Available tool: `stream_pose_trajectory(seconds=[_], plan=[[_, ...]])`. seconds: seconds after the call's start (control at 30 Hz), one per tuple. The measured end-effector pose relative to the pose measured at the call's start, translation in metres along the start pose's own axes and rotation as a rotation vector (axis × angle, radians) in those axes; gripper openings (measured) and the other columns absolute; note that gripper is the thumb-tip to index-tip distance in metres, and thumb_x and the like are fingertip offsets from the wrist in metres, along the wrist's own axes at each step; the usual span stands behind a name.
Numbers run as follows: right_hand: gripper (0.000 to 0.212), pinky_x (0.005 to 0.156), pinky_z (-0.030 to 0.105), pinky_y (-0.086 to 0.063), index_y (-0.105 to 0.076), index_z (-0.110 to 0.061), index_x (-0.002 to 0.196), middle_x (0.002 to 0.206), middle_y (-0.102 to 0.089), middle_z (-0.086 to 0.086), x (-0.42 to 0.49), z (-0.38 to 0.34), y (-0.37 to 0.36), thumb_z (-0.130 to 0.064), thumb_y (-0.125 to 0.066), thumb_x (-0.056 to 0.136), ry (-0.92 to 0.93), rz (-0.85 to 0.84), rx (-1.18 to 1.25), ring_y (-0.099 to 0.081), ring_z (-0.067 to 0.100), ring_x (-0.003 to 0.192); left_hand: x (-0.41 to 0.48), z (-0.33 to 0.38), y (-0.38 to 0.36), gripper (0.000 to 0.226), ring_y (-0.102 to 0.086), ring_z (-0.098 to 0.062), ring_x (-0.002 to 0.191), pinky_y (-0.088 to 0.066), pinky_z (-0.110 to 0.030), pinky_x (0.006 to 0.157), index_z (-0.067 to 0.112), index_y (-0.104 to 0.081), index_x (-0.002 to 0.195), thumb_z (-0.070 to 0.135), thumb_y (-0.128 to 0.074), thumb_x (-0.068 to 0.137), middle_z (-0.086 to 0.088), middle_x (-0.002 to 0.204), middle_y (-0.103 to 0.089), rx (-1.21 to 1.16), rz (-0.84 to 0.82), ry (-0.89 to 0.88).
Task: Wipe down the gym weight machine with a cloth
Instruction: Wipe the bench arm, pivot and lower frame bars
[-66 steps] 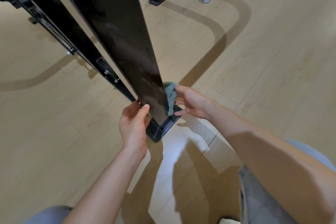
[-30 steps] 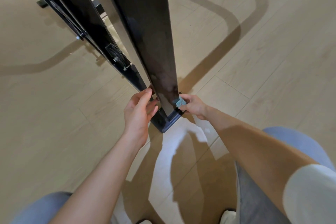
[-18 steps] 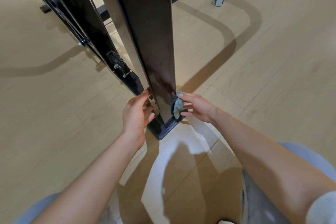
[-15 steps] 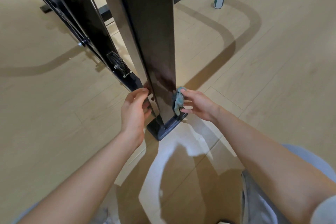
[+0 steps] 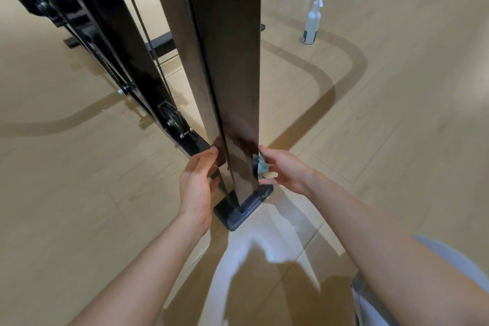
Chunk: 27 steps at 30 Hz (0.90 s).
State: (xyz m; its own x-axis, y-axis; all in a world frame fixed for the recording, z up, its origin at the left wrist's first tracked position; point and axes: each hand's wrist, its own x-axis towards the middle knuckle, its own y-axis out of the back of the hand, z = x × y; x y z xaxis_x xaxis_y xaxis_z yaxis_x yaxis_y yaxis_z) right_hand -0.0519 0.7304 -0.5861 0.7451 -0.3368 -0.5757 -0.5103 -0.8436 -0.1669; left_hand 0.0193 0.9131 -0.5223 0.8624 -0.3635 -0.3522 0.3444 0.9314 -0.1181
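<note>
Mid-wipe | right grip (image 5: 284,169) pinched crumpled teal cloth (image 5: 262,165) against glossy black metal upright (image 5: 232,61) | left grip (image 5: 197,185) clasped it | next, probably: stroke upward

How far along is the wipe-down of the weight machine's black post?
Done: cannot tell; the glossy black upright post shines all over, so no wiped line shows. In hand: the right hand holds a crumpled blue-green cloth against the post's right side low down, just above the dark grey base foot, while the left hand grips its left edge. Left, probably: the foot and the black angled frame with the pulley.
</note>
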Motion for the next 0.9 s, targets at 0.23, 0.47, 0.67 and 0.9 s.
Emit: stream_pose_trajectory(seconds=[0.23, 0.47, 0.67, 0.9], plan=[[0.042, 0.093, 0.033, -0.053, -0.073, -0.019, 0.116, 0.117, -0.073, 0.003, -0.017, -0.033, -0.005, -0.053, -0.056, 0.098, 0.137, 0.036, 0.01, -0.064, 0.018, 0.112, -0.004, 0.012, -0.006, 0.058, -0.064, -0.017, 0.117, -0.044, -0.05, 0.111, 0.025, -0.071, 0.113, 0.067, -0.063, 0.074, 0.006, 0.114, -0.074, 0.01, -0.077, -0.112], [0.035, 0.105, 0.039, -0.044, -0.07, -0.018, 0.118, 0.109, -0.073, -0.002, -0.05, -0.071, -0.019, -0.043, -0.053, 0.102, 0.288, 0.005, 0.102, -0.063, 0.017, 0.11, -0.005, 0.018, -0.006, 0.044, -0.065, -0.016, 0.112, -0.044, -0.051, 0.11, 0.024, -0.071, 0.112, 0.06, -0.052, 0.095, 0.009, 0.107, -0.076, 0.027, -0.034, -0.043], [0.04, 0.116, 0.049, -0.036, -0.061, -0.016, 0.132, 0.134, -0.063, 0.006, -0.081, -0.109, -0.033, -0.041, -0.052, 0.102, 0.367, 0.012, 0.104, -0.055, 0.022, 0.128, -0.007, 0.022, -0.009, 0.048, -0.065, -0.016, 0.111, -0.044, -0.05, 0.109, 0.027, -0.069, 0.117, 0.065, -0.057, 0.091, 0.008, 0.11, -0.076, 0.024, -0.028, 0.011], [0.031, 0.112, 0.045, -0.04, -0.063, -0.025, 0.129, 0.132, -0.065, 0.003, -0.111, -0.16, -0.05, -0.034, -0.046, 0.104, 0.499, -0.048, 0.11, -0.058, 0.021, 0.125, -0.016, 0.035, -0.006, 0.05, -0.061, -0.019, 0.118, -0.042, -0.049, 0.11, 0.03, -0.066, 0.125, 0.063, -0.062, 0.088, 0.009, 0.113, -0.075, -0.021, -0.061, 0.103]])
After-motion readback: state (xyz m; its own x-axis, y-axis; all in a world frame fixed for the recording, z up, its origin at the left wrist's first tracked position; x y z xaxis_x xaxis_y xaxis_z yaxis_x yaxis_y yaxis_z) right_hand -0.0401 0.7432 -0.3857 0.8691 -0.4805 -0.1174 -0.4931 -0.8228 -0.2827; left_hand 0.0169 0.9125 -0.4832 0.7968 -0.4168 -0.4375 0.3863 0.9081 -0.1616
